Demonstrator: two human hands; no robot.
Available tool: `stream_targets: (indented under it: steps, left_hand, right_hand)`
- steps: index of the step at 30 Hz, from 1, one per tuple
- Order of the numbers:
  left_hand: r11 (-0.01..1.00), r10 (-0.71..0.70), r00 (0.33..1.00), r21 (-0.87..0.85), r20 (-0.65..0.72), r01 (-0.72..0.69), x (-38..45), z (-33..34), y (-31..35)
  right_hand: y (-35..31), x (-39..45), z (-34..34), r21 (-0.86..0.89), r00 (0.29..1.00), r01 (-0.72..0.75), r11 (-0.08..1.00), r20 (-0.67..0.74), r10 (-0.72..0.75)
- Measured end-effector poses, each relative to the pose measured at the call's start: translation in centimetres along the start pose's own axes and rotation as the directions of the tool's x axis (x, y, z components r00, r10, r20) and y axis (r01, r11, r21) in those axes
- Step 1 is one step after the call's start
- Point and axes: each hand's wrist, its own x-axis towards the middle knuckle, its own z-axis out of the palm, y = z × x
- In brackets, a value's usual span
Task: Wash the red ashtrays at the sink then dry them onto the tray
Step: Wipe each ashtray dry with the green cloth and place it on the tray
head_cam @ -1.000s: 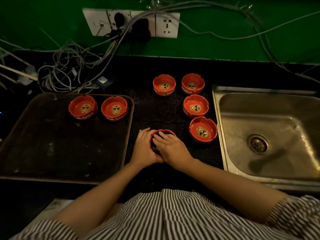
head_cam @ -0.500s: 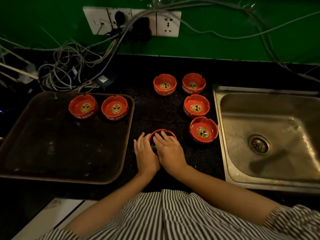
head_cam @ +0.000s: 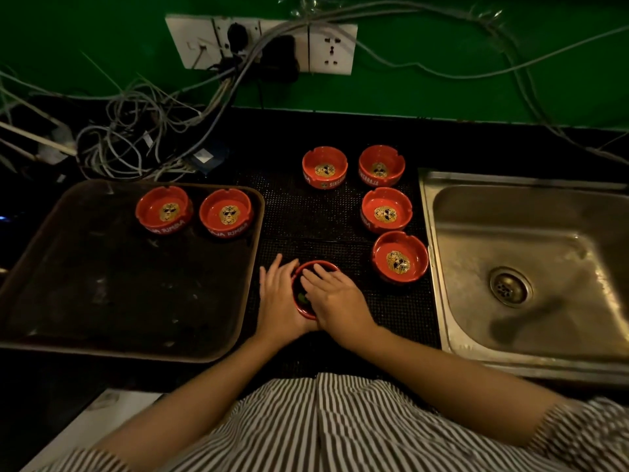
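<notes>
A red ashtray [head_cam: 316, 265] stands on the black mat [head_cam: 299, 216] in front of me, between my two hands. My left hand [head_cam: 277, 298] lies against its left side with fingers fairly straight. My right hand [head_cam: 335, 298] lies flat over the bowl, fingers pressing inside on something dark with a green spot [head_cam: 302, 296]; what it is cannot be told. Two red ashtrays [head_cam: 163, 209] [head_cam: 226, 212] stand at the back of the dark tray [head_cam: 119, 284] on the left. Several more ashtrays [head_cam: 400, 255] stand on the mat beside the steel sink [head_cam: 510, 233].
A tangle of grey cables [head_cam: 129, 144] lies on the counter behind the tray, running up to wall sockets [head_cam: 265, 42] on the green wall. The sink's drain [head_cam: 510, 289] is uncovered. My striped shirt fills the bottom of the view.
My left hand's fingers have straightened from a curl round the ashtray to lie along its side. My right hand has shifted slightly over the bowl. The ashtray has stayed in place.
</notes>
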Motion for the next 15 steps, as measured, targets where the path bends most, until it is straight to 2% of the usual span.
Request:
stream_targets:
  steps: [3, 6, 7, 9, 12, 15]
  left_hand:
    - [0.990, -0.139, 0.972, 0.007, -0.190, 0.143, -1.0, 1.9, 1.6]
    - [0.989, -0.151, 0.968, -0.042, -0.202, 0.145, -0.7, 2.0, 1.5]
    - [0.994, -0.107, 0.980, -0.036, -0.166, 0.103, -0.2, 1.5, 1.1]
    - [0.998, -0.003, 1.000, -0.063, -0.005, 0.003, 1.2, 0.2, 0.0]
    - [0.983, 0.134, 0.957, -0.154, 0.257, -0.096, 3.6, -2.0, -1.2]
    - [0.981, 0.164, 0.941, -0.150, 0.296, -0.124, 3.9, -2.4, -1.1]
  right_hand:
    - [-2.2, 0.3, -0.1, 0.003, 0.983, -0.180, 0.984, -0.042, 0.180]
    - [-2.1, 0.5, -0.2, 0.001, 0.985, -0.160, 0.987, -0.059, 0.160]
    - [-1.6, 0.5, -0.1, -0.008, 0.992, -0.117, 0.993, -0.048, 0.117]
    - [-0.1, 0.5, -0.3, -0.001, 1.000, -0.003, 1.000, 0.000, 0.003]
    - [2.5, 1.1, -1.4, 0.081, 0.967, 0.241, 0.967, 0.069, -0.246]
    - [3.7, 1.5, -1.9, 0.074, 0.930, 0.348, 0.935, 0.098, -0.354]
